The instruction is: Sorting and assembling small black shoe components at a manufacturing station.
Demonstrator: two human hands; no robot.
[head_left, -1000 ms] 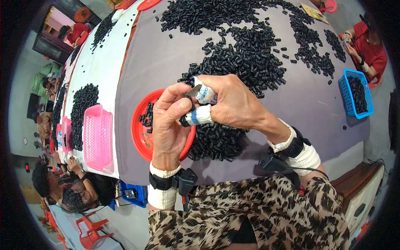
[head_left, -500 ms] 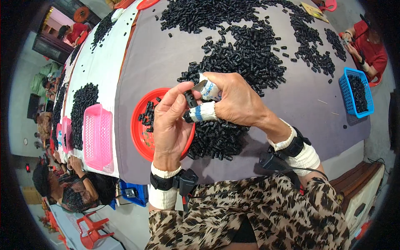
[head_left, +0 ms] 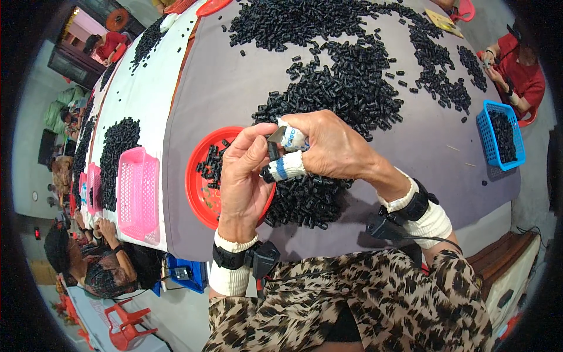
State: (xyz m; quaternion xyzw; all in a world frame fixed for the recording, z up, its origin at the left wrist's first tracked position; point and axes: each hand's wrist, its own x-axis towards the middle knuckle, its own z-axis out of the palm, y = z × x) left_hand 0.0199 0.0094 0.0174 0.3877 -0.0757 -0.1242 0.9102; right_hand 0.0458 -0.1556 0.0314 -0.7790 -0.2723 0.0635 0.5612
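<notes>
from where i stand, hands are together, nearly meeting: left hand (head_left: pixel 243 179) pinches a small black part (head_left: pixel 272 151) between thumb and fingers, right hand (head_left: pixel 340 144) grips a small grey blade (head_left: pixel 274 136) right by that part, two of its digits in white wraps (head_left: pixel 288 166). red basin (head_left: pixel 192 199) sits under and left of left hand, some black pieces (head_left: pixel 209 161) in it. big black pile (head_left: pixel 340 82) beyond and beneath right hand. pink basket (head_left: pixel 138 193) farther left of both hands, blue basket (head_left: pixel 485 132) well off to their right, loaded.
</notes>
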